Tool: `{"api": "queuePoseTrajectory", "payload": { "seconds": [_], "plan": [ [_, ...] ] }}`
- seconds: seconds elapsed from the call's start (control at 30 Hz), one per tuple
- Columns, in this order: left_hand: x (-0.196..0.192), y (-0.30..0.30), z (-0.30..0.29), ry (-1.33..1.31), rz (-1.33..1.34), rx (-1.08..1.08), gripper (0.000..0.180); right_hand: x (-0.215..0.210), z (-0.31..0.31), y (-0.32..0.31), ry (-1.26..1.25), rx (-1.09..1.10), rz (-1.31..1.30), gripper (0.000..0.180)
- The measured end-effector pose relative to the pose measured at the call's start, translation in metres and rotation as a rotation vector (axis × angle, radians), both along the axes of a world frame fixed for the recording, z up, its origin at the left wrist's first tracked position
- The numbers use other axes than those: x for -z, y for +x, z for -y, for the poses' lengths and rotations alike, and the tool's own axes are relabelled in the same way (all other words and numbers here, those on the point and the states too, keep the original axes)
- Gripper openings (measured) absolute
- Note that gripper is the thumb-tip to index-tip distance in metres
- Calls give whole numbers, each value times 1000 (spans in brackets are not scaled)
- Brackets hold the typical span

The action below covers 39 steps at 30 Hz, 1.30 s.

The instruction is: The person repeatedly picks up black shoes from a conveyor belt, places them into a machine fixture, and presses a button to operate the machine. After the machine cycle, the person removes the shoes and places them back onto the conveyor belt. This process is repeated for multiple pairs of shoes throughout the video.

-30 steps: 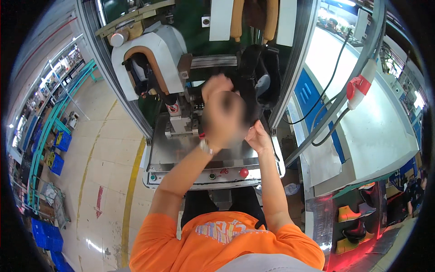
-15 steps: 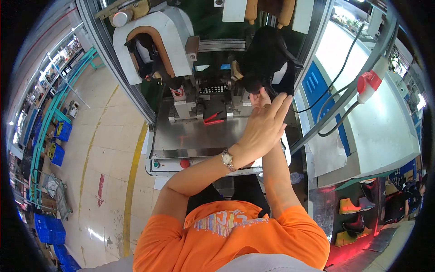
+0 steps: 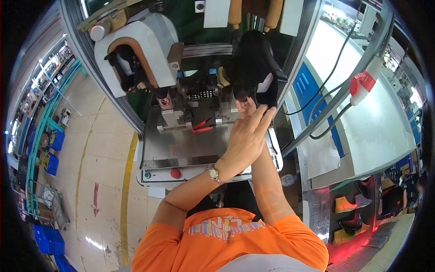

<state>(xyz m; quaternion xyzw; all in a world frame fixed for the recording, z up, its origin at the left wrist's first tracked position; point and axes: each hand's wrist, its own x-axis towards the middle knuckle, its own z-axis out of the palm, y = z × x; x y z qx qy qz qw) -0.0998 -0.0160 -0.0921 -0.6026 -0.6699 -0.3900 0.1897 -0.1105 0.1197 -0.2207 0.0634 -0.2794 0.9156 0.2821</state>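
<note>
Near the centre of the frame, slightly right, the left hand (image 3: 247, 136) was raised over the steel machine table (image 3: 181, 147), its fingers (image 3: 262, 117) straight and lying close together, pointing toward the upper right. It pinched nothing that could be seen; the palm faced away from the camera, so whether it touched the other hand could not be told. A wristwatch (image 3: 213, 172) sat on that wrist.

Behind it, mostly hidden, the right hand (image 3: 246, 107) showed only its fingertips, which reached up to the lower edge of the black boot (image 3: 253, 68). Whether those tips actually gripped the boot or only met it could not be judged, since the left hand covered the rest.

The boot hung in the upper middle of the frame, mounted on the machine, its long axis running roughly up and down the picture with the lower end closest to the hands. It lay just above and slightly right of both hands, and the right hand was the nearer of the two.

To the left of the boot stood a white machine housing (image 3: 136, 31) with a dark opening. On the front panel below the table sat a red button (image 3: 176, 172), lower left of the hands. A red plug (image 3: 361, 84) hung on cables at the right.
</note>
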Motion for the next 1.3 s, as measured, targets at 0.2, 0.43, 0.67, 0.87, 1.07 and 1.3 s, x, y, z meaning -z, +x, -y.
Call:
{"api": "queuePoseTrajectory", "payload": {
  "seconds": [0.2, 0.43, 0.67, 0.87, 1.07, 1.3],
  "plan": [
    [0, 1, 3, 34, 16, -8, 57, 14, 5, 10, -17, 7, 53, 40],
    [14, 4, 0, 58, 105, -33, 55, 17, -13, -2, 9, 58, 136, 40],
    [8, -1, 2, 101, 55, -9, 55, -1, -18, -11, 71, 132, 307, 40],
    [-19, -3, 21, -4, -88, -173, 60, -21, -15, -16, 97, 191, 475, 41],
    [-6, -3, 18, -45, -135, -222, 59, 14, -42, -33, -119, 62, 314, 42],
    [-4, -3, 17, -68, -127, -223, 61, 41, -53, -45, 186, 228, 416, 35]
  ]
}}
